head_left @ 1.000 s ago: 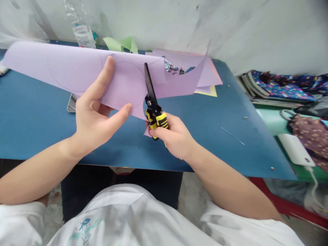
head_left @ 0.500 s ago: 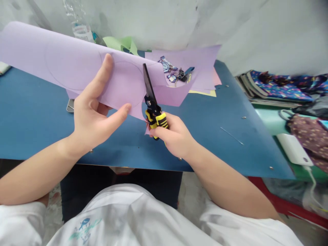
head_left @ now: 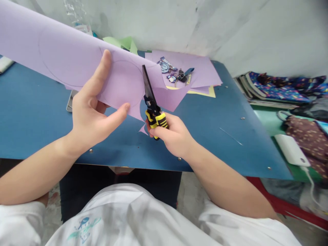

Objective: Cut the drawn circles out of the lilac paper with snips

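A large purple sheet [head_left: 69, 51] with pencilled circles is held up by my left hand [head_left: 93, 112], whose thumb and forefinger lie on its face while the other fingers go behind it. My right hand [head_left: 174, 135] grips black scissors with yellow-and-black handles [head_left: 151, 99]. Their blades look closed together and lie against the sheet along the right edge of one drawn circle. A small purple scrap [head_left: 143, 129] hangs at the fingers of my right hand.
Purple and yellow sheets [head_left: 202, 70] lie at the back with keychains [head_left: 166, 66] on them. Green paper [head_left: 123, 43] and a clear bottle [head_left: 77, 17] stand behind. A thin stick [head_left: 230, 136] lies right on the blue table [head_left: 210, 136]. Books [head_left: 279, 87] and a white power bank [head_left: 292, 150] are further right.
The left part of the purple sheet has risen, and its right end has shifted. The sheets at the back lie flatter. Both hands keep nearly the same place and hold.
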`<state>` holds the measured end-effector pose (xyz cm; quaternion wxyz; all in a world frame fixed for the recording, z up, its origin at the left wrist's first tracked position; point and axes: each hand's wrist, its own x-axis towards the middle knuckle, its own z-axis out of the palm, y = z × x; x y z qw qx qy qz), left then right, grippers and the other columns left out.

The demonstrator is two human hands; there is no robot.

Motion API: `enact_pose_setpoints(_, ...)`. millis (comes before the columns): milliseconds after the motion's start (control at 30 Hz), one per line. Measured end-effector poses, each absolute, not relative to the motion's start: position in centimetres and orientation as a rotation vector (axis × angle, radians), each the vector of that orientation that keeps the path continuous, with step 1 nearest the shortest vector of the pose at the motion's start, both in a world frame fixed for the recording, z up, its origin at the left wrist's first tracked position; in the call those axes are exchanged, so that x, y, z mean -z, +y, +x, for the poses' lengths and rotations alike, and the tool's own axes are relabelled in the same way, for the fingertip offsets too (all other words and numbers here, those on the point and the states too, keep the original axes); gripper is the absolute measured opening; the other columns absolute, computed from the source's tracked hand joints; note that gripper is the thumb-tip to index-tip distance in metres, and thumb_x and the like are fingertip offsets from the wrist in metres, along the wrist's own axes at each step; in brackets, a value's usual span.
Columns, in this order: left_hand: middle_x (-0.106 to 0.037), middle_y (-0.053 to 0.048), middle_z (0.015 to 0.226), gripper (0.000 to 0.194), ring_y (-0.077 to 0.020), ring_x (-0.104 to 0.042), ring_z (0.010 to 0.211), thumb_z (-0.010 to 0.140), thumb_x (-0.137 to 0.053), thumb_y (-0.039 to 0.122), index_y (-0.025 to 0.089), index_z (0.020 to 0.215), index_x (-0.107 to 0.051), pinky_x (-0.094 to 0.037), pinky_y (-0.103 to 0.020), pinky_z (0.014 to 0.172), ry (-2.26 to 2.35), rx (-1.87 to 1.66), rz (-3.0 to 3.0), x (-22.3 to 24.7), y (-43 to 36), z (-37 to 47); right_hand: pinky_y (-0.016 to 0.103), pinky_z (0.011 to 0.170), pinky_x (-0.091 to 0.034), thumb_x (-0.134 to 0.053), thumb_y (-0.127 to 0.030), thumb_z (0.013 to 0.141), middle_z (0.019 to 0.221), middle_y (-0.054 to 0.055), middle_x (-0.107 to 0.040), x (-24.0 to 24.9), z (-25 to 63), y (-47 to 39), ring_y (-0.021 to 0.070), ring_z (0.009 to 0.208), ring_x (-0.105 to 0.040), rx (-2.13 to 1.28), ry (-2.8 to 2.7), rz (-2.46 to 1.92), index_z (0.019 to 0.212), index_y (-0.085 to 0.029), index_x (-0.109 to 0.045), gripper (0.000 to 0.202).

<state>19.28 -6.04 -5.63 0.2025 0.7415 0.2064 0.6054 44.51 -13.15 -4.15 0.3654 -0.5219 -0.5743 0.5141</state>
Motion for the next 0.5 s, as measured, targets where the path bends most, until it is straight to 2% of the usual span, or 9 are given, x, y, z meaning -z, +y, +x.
enact_pose_setpoints(133,-0.049,0.017,0.185,0.094,-0.0376,-0.035,0.183,0.089,-0.096,0.070,0.059,0.173,-0.054,-0.055,-0.060,0.147,0.628,-1.676,2.051,5.84,-6.01,19.38,0.040,0.074,-0.042,-0.070,-0.034,0.077,0.074,-0.004,-0.061,4.17,44.55,-13.11,0.0216,0.077,-0.057,-1.318,-1.481,-1.352,0.083,-0.027,-0.066,0.010)
enact_pose_setpoints(233,-0.052,0.016,0.184,0.099,-0.0384,-0.041,0.181,0.086,-0.097,0.074,0.056,0.174,-0.055,-0.063,-0.059,0.141,0.619,-1.701,2.048,5.90,-6.04,19.42,0.040,0.073,-0.042,-0.070,-0.035,0.076,0.073,-0.004,-0.060,4.19,44.55,-13.12,0.0214,0.076,-0.056,-1.331,-1.464,-1.351,0.084,-0.027,-0.067,0.012)
enact_pose_setpoints(300,-0.053,0.016,0.183,0.097,-0.0390,-0.045,0.179,0.088,-0.098,0.069,0.055,0.174,-0.056,-0.068,-0.057,0.135,0.597,-1.705,2.071,5.93,-5.94,19.33,0.040,0.073,-0.042,-0.069,-0.035,0.076,0.074,-0.004,-0.060,4.19,44.55,-13.10,0.0212,0.076,-0.056,-1.335,-1.468,-1.348,0.084,-0.027,-0.067,0.012)
enact_pose_setpoints(367,-0.053,0.015,0.183,0.094,-0.0402,-0.045,0.178,0.091,-0.097,0.065,0.053,0.175,-0.056,-0.067,-0.059,0.136,0.592,-1.707,2.080,5.85,-5.88,19.19,0.039,0.073,-0.043,-0.068,-0.035,0.075,0.073,-0.004,-0.059,4.16,44.57,-13.04,0.0209,0.076,-0.055,-1.324,-1.490,-1.353,0.082,-0.027,-0.065,0.011)
enact_pose_setpoints(500,-0.052,0.008,0.186,0.108,-0.0427,-0.044,0.179,0.085,-0.096,0.080,0.042,0.177,-0.055,-0.059,-0.058,0.143,0.558,-1.715,2.142,5.17,-6.47,19.13,0.039,0.072,-0.042,-0.066,-0.037,0.074,0.074,-0.003,-0.059,4.07,44.60,-12.99,0.0208,0.076,-0.055,-1.299,-1.518,-1.382,0.080,-0.027,-0.065,0.012)
